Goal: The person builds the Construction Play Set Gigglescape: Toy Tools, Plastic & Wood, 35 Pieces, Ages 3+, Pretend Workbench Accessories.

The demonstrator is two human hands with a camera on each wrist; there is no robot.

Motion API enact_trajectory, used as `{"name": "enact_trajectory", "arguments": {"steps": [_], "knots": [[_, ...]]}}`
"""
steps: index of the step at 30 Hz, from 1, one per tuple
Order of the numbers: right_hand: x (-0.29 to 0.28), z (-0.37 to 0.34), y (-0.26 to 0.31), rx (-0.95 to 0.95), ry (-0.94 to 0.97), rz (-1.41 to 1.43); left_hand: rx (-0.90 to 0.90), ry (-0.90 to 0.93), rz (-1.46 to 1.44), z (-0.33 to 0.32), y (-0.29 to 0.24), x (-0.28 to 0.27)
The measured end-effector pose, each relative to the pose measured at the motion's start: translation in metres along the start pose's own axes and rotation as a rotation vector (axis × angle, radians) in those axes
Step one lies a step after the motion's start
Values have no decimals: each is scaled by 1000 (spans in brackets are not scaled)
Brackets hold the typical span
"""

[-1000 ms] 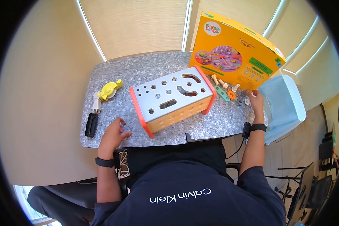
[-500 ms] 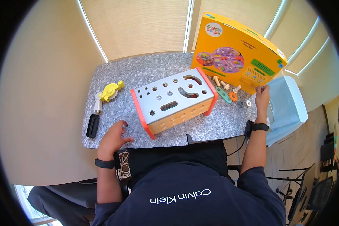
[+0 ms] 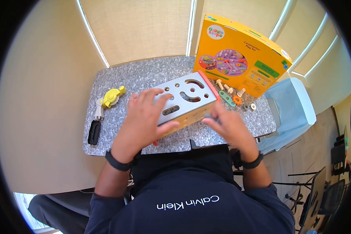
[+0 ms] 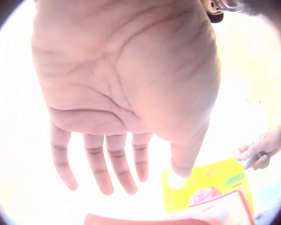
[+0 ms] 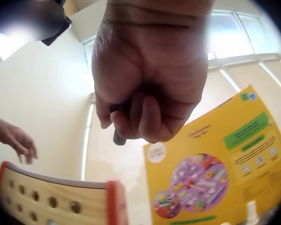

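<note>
A toy workbench box (image 3: 185,97) has a grey holed top, wooden sides and red ends. Over its left part hovers my left hand (image 3: 142,121), fingers spread and palm down, hiding that end of the top in the head view. The left wrist view has the same hand (image 4: 126,70) with its palm bare. Close to the box's front right, my right hand (image 3: 232,126) grips a small grey bolt-like piece (image 5: 119,138). Its tip pokes out beside the curled fingers in the right wrist view; the rest is hidden inside the fist.
Behind stands a yellow play-set box (image 3: 238,58). Before it lie wooden bolts (image 3: 228,89), a green strip (image 3: 226,98), an orange gear (image 3: 236,100) and a white ring (image 3: 253,106). At left are a yellow toy saw (image 3: 112,97) and a black tray (image 3: 94,132). A blue-lined bin (image 3: 292,105) stands right.
My left hand has risen from the table's front edge to above the workbench box. My right hand has come left from beside the yellow box, carrying the grey piece.
</note>
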State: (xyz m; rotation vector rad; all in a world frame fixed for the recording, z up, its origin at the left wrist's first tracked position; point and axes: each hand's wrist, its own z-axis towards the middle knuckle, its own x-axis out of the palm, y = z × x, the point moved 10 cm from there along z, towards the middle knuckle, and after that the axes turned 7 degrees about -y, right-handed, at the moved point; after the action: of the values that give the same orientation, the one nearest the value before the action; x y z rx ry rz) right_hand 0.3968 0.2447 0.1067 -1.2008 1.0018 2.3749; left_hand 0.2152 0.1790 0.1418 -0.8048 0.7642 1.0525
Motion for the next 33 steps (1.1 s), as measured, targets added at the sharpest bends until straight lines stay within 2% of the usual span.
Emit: {"name": "enact_trajectory", "arguments": {"steps": [4,6,9,19,21,22,24,31,33], "knots": [[45,-13,7,-39,4,-107,-14,105,126,-4,-6,35],[47,-13,7,-59,-102,-126,-28,72,131,-5,-4,41],[52,-9,0,-34,-144,-114,-12,70,192,-5,-5,44],[57,-4,-4,26,-171,-138,-1,58,214,-6,-6,43],[44,0,-4,60,-307,-218,1,64,222,-6,-5,43],[45,0,-5,62,-310,-221,5,63,221,-6,-6,43],[37,-2,-2,14,-444,-209,-5,63,212,-6,-5,43],[28,-2,-2,-59,-256,-20,-16,55,198,-6,-3,42],[34,-7,-16,3,-200,18,-20,61,208,-7,-4,43]]}}
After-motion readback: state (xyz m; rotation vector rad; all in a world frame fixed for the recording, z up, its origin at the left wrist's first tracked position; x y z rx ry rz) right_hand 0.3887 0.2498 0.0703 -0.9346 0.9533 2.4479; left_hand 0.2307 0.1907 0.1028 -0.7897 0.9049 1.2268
